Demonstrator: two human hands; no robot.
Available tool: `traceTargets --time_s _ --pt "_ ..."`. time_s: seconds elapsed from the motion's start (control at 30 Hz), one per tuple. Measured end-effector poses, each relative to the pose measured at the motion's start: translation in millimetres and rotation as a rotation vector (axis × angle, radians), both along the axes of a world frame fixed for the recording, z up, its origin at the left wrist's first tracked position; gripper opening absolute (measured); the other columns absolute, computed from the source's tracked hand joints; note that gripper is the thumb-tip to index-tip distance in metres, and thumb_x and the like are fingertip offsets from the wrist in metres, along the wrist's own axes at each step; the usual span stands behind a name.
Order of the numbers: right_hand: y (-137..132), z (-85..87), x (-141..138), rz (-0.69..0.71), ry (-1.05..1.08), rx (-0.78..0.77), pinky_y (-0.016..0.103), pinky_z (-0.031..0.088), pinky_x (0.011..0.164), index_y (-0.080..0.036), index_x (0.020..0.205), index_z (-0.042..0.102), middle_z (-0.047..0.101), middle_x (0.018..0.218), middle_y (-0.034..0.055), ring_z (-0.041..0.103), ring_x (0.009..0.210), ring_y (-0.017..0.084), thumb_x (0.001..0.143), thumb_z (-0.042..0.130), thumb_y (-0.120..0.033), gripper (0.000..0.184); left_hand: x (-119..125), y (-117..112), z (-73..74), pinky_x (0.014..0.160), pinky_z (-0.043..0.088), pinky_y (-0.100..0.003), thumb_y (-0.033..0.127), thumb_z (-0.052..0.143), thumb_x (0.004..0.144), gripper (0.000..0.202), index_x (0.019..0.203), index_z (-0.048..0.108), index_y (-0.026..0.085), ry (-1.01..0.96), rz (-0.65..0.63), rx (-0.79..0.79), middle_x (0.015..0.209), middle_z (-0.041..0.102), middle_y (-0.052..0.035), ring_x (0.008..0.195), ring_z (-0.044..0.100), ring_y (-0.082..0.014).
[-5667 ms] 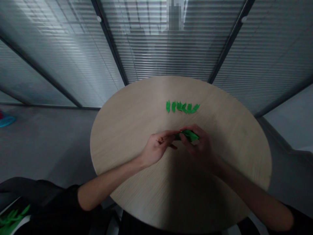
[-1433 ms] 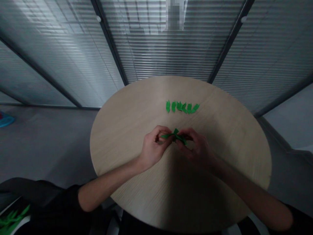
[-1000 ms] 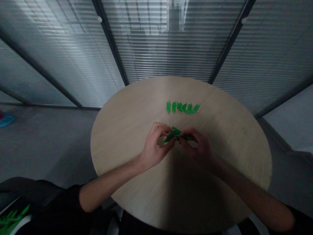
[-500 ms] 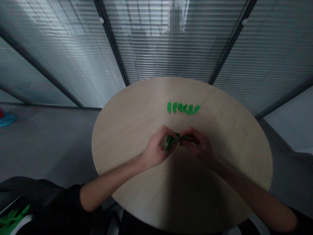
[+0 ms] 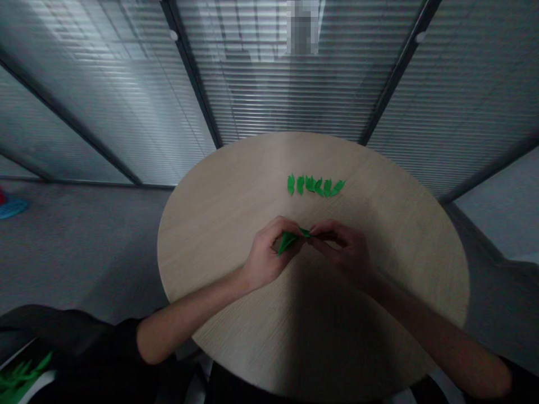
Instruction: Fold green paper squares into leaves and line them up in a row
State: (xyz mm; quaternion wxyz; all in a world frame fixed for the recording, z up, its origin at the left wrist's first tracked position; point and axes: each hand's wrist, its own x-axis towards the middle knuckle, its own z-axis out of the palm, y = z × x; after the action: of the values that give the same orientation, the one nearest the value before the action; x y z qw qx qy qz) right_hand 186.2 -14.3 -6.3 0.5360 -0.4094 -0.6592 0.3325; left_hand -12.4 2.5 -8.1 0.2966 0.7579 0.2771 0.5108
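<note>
My left hand [image 5: 269, 249] and my right hand [image 5: 340, 247] meet above the middle of the round light-wood table [image 5: 219, 224]. Between their fingertips is a folded piece of green paper [image 5: 288, 242], its pointed end angled down to the left. My left fingers pinch its wider part, and my right fingertips hold its narrow end, which is partly hidden. Beyond my hands, a little way off, a tight row of several small folded green paper leaves [image 5: 315, 186] lies on the tabletop, untouched by either hand.
More green paper leaves [image 5: 21, 375] lie on a white surface low at the left, beyond the table's edge and next to my dark sleeve [image 5: 92, 342]. Glass partitions with slatted blinds [image 5: 290, 95] stand behind the table. A blue object [image 5: 12, 208] sits on the grey floor at far left.
The green paper has gone from a wide, loose shape to a tighter, narrower point. My hands have drawn closer together around it. The row of leaves has not changed.
</note>
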Motion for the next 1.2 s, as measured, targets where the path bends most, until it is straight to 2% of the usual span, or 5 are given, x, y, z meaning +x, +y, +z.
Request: traceTargets --time_s 0.27,0.63,0.97,1.1,1.2 --pt "0.2 3.4 0.7 0.021 -0.001 -0.003 0.026 0.063 0.073 -0.022 0.081 0.073 0.076 0.085 0.0011 0.075 0.076 0.015 0.086 0.077 -0.019 0.007 -0.9 0.8 -5.3 0.078 0.054 -0.03 0.012 0.075 0.089 0.012 0.096 0.07 0.021 -0.049 0.003 -0.039 0.098 0.072 -0.005 0.09 0.069 -0.017" --pt "-2.3 3.8 0.4 0.043 0.015 -0.137 0.028 0.063 0.071 -0.021 0.087 0.072 0.078 0.078 0.0026 0.078 0.072 0.017 0.089 0.076 -0.029 0.009 3.1 -3.3 -2.2 0.061 0.048 -0.025 0.017 0.074 0.089 0.011 0.09 0.063 0.02 -0.149 0.014 -0.204 0.084 0.07 -0.0015 0.071 0.063 -0.0127" --pt "-3.7 4.1 -2.9 0.011 0.043 -0.183 0.029 0.064 0.07 -0.021 0.088 0.074 0.079 0.077 0.003 0.078 0.071 0.018 0.086 0.079 -0.031 0.012 5.8 -5.0 0.0 0.059 0.046 -0.027 0.024 0.075 0.088 0.014 0.088 0.061 0.021 -0.149 0.093 -0.32 0.078 0.066 -0.0008 0.067 0.059 -0.0136" --pt "-2.6 0.5 -1.7 0.034 0.049 -0.212 0.03 0.064 0.073 -0.021 0.096 0.075 0.08 0.083 0.0034 0.078 0.073 0.018 0.087 0.079 -0.035 0.017 5.4 -3.9 -1.0 0.058 0.045 -0.027 0.025 0.074 0.089 0.014 0.087 0.061 0.021 -0.16 0.09 -0.341 0.077 0.065 -0.0008 0.066 0.058 -0.0137" --pt "-2.1 -0.7 -0.6 0.049 0.016 -0.231 0.03 0.063 0.071 -0.021 0.093 0.076 0.079 0.08 0.0033 0.077 0.073 0.018 0.09 0.077 -0.039 0.018 5.0 -3.5 -1.5 0.058 0.045 -0.027 0.026 0.074 0.09 0.015 0.088 0.06 0.021 -0.168 0.084 -0.338 0.077 0.065 -0.0007 0.067 0.058 -0.0138"
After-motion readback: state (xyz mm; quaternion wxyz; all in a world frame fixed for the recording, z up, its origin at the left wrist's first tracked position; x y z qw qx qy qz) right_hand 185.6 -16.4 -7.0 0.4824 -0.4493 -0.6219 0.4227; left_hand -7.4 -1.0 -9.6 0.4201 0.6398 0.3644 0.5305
